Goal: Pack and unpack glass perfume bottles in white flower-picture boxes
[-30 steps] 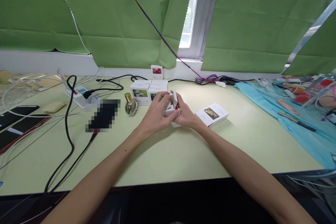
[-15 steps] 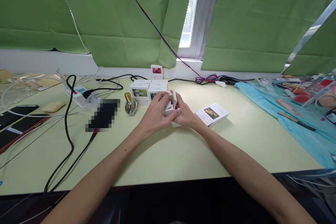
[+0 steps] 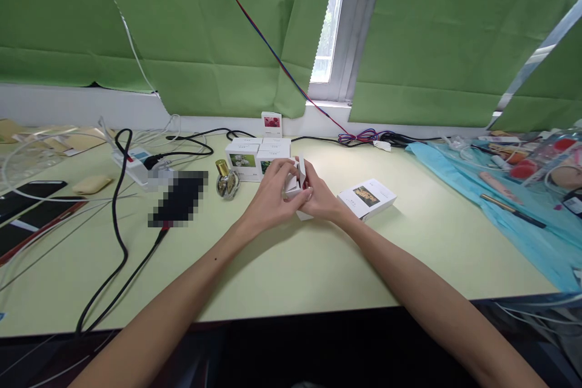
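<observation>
Both hands meet around a small white box (image 3: pixel 293 190) with a raised flap (image 3: pixel 301 165), a little above the table. My left hand (image 3: pixel 275 194) is closed on the box's left side, its thumb across the front. My right hand (image 3: pixel 322 197) grips the other side; its fingertips are partly hidden behind the flap. What the box contains does not show. Just behind the hands stand several white boxes (image 3: pixel 242 165) with plant pictures. A glass bottle with a gold cap (image 3: pixel 227 182) sits left of them. Right of my right hand lies a white box with a yellow flower picture (image 3: pixel 367 197).
A power strip (image 3: pixel 131 163) with black and white cables lies at the left, near a pixelated dark object (image 3: pixel 179 199). A small box with a red picture (image 3: pixel 271 124) leans at the back wall. Blue plastic sheeting (image 3: pixel 454 163) with assorted items covers the right side.
Almost nothing differs. Both hands keep their hold on the small white box, with only a very slight shift of the left forearm.
</observation>
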{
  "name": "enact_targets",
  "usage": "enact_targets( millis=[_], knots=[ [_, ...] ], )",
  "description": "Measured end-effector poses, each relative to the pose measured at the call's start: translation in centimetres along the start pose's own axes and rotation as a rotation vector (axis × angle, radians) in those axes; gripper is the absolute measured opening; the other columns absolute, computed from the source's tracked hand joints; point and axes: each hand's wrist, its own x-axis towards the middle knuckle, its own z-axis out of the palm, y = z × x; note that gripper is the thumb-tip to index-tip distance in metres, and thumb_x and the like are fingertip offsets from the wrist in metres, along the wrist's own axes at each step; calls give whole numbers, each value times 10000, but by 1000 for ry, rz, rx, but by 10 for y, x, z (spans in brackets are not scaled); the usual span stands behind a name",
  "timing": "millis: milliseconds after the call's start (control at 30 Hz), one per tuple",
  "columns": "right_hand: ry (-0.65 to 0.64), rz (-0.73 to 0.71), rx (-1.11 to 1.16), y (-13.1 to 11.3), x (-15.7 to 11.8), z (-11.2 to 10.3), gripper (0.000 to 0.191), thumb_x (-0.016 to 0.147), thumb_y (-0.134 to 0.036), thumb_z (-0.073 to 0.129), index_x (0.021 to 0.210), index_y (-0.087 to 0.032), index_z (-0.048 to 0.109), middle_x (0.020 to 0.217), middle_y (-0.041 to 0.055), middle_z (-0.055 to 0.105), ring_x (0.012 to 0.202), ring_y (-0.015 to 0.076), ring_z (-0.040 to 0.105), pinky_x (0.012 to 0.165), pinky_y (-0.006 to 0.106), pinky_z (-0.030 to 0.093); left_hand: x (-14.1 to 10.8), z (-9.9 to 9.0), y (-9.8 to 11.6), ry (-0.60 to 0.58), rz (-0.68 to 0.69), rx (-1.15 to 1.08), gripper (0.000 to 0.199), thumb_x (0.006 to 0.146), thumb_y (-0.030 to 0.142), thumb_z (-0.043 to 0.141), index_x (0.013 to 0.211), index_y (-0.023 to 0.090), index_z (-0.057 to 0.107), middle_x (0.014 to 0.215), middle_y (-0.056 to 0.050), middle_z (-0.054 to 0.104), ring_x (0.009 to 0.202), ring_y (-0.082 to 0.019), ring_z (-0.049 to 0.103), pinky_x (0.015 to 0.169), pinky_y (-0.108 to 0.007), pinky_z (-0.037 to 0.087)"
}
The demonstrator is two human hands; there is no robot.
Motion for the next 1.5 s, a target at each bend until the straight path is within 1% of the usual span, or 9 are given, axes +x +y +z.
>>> enact_targets(
  millis=[200,500,800,900,1067,1200,1267,1433,1500],
  knots=[
    [0,-15,6,-1,0,0,902,718,-230,694,1508,-204,260,1030,34,572,760,141,502,692,302,455,-1,1,-2,-10,10,-14,183,892,305,642,993,239,505,1298,-92,553,1317,-268,510,1049,-405,468],
    [10,-34,33,-3,-1,1,873,707,-236,691,1480,-193,288,1014,23,552,775,138,502,688,293,454,0,-2,-1,-32,-27,-74,163,886,304,634,936,239,493,1315,-86,547,1326,-260,499,1077,-405,442],
    [-10,-15,18,-1,0,1,905,698,-258,718,1486,-211,274,1037,31,547,814,158,523,699,300,453,2,-5,3,-40,-72,-110,221,842,295,657,886,244,446,1292,-81,567,1250,-276,537,1015,-425,470],
    [-3,-19,9,1,0,1,923,692,-261,728,1491,-211,268,1055,36,545,831,164,529,707,301,455,2,-5,3,-40,-84,-130,242,831,293,663,885,246,432,1281,-82,563,1256,-276,535,1024,-433,473],
    [-7,-21,-6,3,1,1,925,695,-280,735,1489,-214,263,1050,35,548,828,167,536,715,309,464,1,-5,0,-51,-119,-247,260,810,294,694,896,250,453,1339,-76,532,1321,-267,508,1093,-456,457],
    [0,1,-21,1,1,1,949,687,-299,776,1487,-222,271,1028,27,555,829,177,549,727,328,480,3,-7,-3,-62,-130,-371,247,805,314,713,891,248,491,1332,-68,541,1349,-251,494,1134,-460,444],
    [-2,9,-17,0,1,1,945,692,-316,794,1482,-228,284,1021,24,559,830,181,557,732,339,490,4,-8,-4,-63,-141,-413,235,812,342,716,880,246,512,1306,-70,556,1319,-251,517,1118,-466,458],
    [-4,8,-5,-1,1,1,948,712,-351,822,1486,-252,284,1041,30,576,861,198,586,764,369,512,5,-10,-2,-54,-189,-484,256,803,416,735,847,236,559,1181,-84,621,1204,-263,588,1007,-462,526],
    [-9,10,16,-2,1,1,963,715,-355,834,1492,-253,274,1043,31,584,867,198,595,770,369,517,5,-12,-1,-53,-197,-511,267,792,434,746,828,234,572,1172,-88,635,1197,-270,596,975,-451,541]
  ],
)
